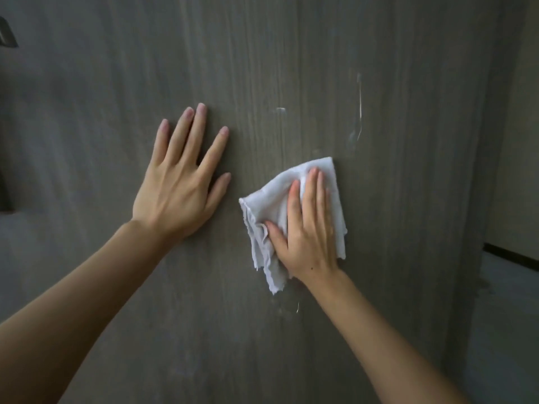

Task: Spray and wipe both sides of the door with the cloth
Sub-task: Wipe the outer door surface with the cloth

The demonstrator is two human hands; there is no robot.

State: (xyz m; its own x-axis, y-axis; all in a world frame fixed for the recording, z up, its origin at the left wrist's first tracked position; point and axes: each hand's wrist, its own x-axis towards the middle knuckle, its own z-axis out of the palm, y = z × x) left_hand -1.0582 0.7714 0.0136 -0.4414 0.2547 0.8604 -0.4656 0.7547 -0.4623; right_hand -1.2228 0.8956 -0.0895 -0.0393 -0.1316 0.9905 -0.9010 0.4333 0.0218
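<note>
Grip of the right hand (309, 231): flat, fingers straight, pressing the white cloth (271, 205) against the grey wood-grain door (291, 53); the left hand (178, 182) lies spread, palm on the door, holding nothing.

Both hands sit near mid-panel, just beside each other but apart. Frayed cloth edges hang below and left of the right palm. Wet streaks (359, 112) glisten above the cloth. Bare door surface extends above, below and left; its right edge (490, 141) stands near, with a wall (519, 141) and floor (507, 330) beyond. A dark fitting (7, 33) shows at upper left.
</note>
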